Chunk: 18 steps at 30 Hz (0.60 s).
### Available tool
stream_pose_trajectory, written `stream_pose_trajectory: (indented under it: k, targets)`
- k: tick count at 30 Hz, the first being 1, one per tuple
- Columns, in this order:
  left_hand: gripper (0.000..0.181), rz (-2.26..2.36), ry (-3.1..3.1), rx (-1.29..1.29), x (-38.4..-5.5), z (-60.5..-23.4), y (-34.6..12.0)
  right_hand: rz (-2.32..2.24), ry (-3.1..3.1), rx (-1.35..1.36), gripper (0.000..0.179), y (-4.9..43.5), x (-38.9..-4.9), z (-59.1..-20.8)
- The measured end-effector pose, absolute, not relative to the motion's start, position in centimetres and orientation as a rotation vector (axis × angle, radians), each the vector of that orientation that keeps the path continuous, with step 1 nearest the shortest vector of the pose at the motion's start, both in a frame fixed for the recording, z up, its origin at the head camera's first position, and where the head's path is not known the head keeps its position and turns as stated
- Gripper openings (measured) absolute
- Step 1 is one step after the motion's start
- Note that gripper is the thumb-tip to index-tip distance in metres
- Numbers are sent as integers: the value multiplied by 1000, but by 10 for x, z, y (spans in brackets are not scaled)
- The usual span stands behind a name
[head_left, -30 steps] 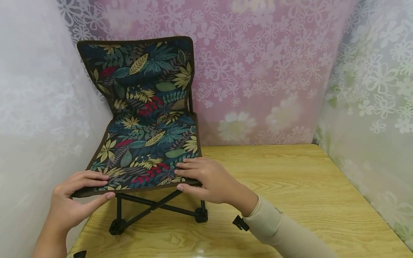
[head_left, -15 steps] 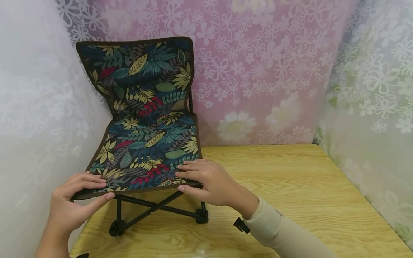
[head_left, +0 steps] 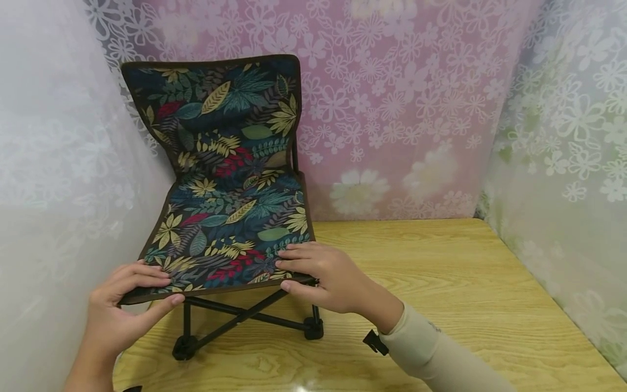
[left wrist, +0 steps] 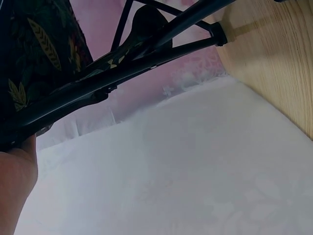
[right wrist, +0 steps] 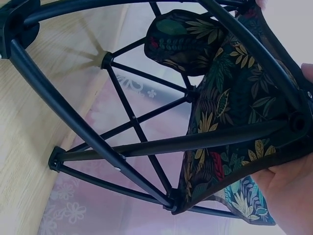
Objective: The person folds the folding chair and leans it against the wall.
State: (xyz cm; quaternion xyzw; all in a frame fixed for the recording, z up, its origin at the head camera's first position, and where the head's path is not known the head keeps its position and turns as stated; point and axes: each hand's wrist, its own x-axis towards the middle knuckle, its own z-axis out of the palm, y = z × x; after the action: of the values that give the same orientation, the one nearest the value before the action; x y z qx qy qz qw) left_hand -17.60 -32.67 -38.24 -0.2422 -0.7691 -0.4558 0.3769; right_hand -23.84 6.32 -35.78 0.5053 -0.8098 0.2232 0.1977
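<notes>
A small folding chair (head_left: 240, 218) with dark leaf-print fabric and a brown edging stands unfolded, its backrest (head_left: 215, 109) toward the wall. At the seat's front left corner my left hand (head_left: 124, 296) holds the edge, fingers on top and thumb along the front rim. My right hand (head_left: 333, 277) grips the front right corner the same way, fingers spread over the fabric. Black crossed legs (head_left: 240, 316) show below the seat. From underneath, the right wrist view gives the tube frame (right wrist: 132, 117) and a hanging fabric piece (right wrist: 183, 41) in the same print.
The chair stands on a wood-grain table (head_left: 441, 305). A pink flowered curtain (head_left: 392, 109) closes off the back, with pale sheets (head_left: 563, 136) at both sides. The left sheet comes close to the chair and my left hand. A black buckle (head_left: 375, 342) hangs at my right cuff.
Over the last half second the chair has shifted slightly to the right, and both hands have gone with it. Their hold on the corners looks the same.
</notes>
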Motion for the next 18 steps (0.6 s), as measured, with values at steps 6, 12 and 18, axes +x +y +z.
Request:
stream_pose_trajectory:
  k: [6,12,18]
  targets:
    - [47,-1157,-1981,-611,-177,-386,-330,652,-2267,1396,42,63,-237,-358]
    - [48,-1152,-1991,-597,-177,-387,-331,674,-2268,1398,41,63,-238,-360]
    - [48,-1139,-1980,-612,-179,-389,-331,676,-2285,1396,40,63,-237,-360]
